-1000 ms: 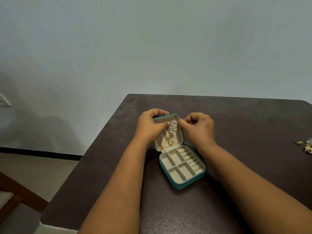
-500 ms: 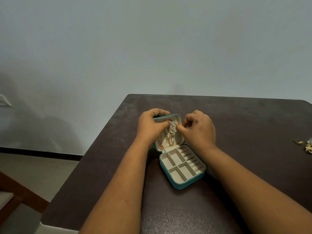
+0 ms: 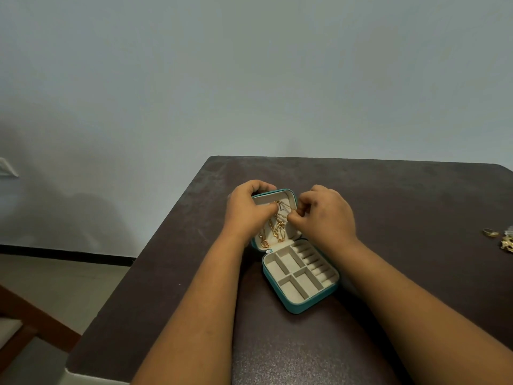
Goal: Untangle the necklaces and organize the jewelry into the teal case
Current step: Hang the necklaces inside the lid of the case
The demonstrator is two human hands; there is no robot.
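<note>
A small teal case lies open on the dark table, its cream tray of compartments bare. Its lid stands up at the back, and gold necklaces hang against the lid's cream lining. My left hand grips the lid's upper left edge, its thumb pressing a chain near the top. My right hand pinches a thin gold chain at the lid's right side. Both hands hide part of the lid.
A gold ring and more gold jewelry lie at the table's right edge. A pale wall stands behind the table. The floor and a wooden chair part lie to the left.
My right hand has shifted a little left and lower along the lid, pinching the chain nearer the hanging necklaces. My left hand has stayed on the lid.
</note>
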